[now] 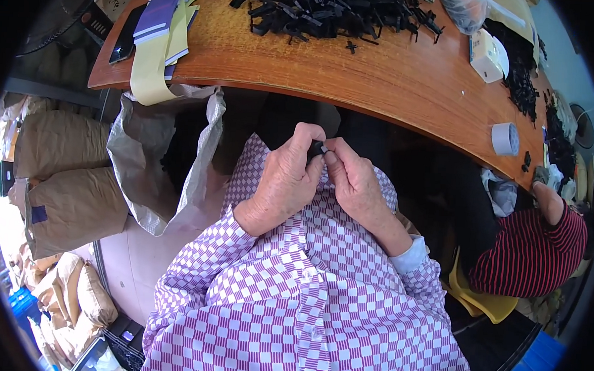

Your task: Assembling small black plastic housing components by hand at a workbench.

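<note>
A small black piece [318, 148] is pinched between the curled fingers and thumbs of the left hand [288, 168] and right hand [355, 178]. At twelve o'clock from them, black strips [337, 13] are heaped on the worktop [282, 65]; at nine, a white sack [204, 158] is seen gaping.

Left hand [286, 168] is held before the torso [306, 279], with its index finger [308, 132] arched and its thumb [314, 169] brought up below it in a pinch. Right hand [357, 181] is positioned just beside it, thumb and index finger likewise pinched, tips directed toward the left. Both wrists [246, 218] are bared; the sleeved forearms [204, 254] are angled inward from either side.
</note>
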{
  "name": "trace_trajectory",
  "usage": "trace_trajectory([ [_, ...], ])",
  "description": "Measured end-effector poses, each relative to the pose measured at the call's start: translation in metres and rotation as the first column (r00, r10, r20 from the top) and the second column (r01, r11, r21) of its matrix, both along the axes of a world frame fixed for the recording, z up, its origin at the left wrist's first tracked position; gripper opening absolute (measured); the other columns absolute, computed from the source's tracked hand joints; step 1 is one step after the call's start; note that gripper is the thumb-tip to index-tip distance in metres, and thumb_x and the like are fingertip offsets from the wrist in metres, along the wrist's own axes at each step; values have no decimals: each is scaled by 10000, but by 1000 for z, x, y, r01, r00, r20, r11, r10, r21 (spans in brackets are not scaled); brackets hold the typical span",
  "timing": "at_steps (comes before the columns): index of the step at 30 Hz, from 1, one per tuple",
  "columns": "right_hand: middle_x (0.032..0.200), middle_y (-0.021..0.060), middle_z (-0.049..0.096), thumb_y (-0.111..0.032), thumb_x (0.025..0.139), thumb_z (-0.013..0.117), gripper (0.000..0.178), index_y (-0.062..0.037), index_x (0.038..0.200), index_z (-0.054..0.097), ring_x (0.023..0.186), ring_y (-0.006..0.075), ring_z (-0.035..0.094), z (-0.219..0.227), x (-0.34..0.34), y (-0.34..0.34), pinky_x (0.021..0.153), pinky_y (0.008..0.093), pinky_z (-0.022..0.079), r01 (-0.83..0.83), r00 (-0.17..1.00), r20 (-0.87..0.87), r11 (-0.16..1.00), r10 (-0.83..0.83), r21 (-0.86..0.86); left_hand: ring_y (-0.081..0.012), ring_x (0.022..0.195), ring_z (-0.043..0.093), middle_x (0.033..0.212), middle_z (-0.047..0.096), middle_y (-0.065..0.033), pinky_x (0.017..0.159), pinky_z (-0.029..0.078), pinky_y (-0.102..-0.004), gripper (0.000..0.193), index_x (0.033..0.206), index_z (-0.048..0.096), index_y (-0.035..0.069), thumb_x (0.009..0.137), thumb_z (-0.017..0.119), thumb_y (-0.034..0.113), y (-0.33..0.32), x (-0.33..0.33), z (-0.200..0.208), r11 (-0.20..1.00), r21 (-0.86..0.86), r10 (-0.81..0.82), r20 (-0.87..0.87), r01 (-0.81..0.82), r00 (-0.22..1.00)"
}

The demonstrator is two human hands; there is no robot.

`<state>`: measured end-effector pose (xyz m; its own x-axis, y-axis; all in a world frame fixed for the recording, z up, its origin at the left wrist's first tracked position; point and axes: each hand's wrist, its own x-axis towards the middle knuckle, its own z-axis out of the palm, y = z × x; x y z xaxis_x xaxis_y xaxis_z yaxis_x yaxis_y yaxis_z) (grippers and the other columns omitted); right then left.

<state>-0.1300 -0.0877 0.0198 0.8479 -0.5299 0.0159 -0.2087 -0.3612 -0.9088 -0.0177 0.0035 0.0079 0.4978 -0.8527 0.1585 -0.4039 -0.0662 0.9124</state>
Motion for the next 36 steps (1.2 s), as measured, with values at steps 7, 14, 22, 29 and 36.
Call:
trace_trajectory([
  [7,731,26,554,-146,973,466,194,-12,1110,499,566,79,485,-5,4,-1,501,218,378,26,982,187,998,-35,54,-194,670,601,899,557,-122,569,456,-261,318,1075,432,51,819,568,-80,-1,5,7,994,-112,-6,67,13,998],
  [14,762,30,581,-178,965,498,227,-21,1128,489,495,20,432,-2,0,-9,434,151,336,-12,985,157,889,-68,458,-109,637,525,957,568,-77,494,374,-183,298,1234,459,84,937,486,70,7,24,13,959,-266,-241,-945,-94,220],
  [22,750,19,590,-240,890,628,354,-29,1144,503,482,19,444,-4,3,-22,413,133,324,-131,950,294,722,-105,679,-87,622,521,901,582,-82,461,353,-165,394,1336,445,82,945,492,101,9,22,17,960,-257,-269,-955,110,121],
  [29,720,-2,574,-282,841,687,384,-26,1091,548,469,9,408,-9,-12,-36,406,143,280,-189,979,203,523,31,831,-69,622,525,860,583,-71,455,365,-149,386,1319,469,122,937,525,127,6,13,13,925,-277,-307,-949,261,79],
  [36,742,-27,545,-244,874,657,288,-34,1052,573,556,14,435,-4,-19,-40,492,154,337,-106,994,102,711,49,696,-78,763,575,923,581,-54,638,460,-191,398,1312,475,99,920,526,49,1,7,20,938,-69,-296,-672,341,679],
])
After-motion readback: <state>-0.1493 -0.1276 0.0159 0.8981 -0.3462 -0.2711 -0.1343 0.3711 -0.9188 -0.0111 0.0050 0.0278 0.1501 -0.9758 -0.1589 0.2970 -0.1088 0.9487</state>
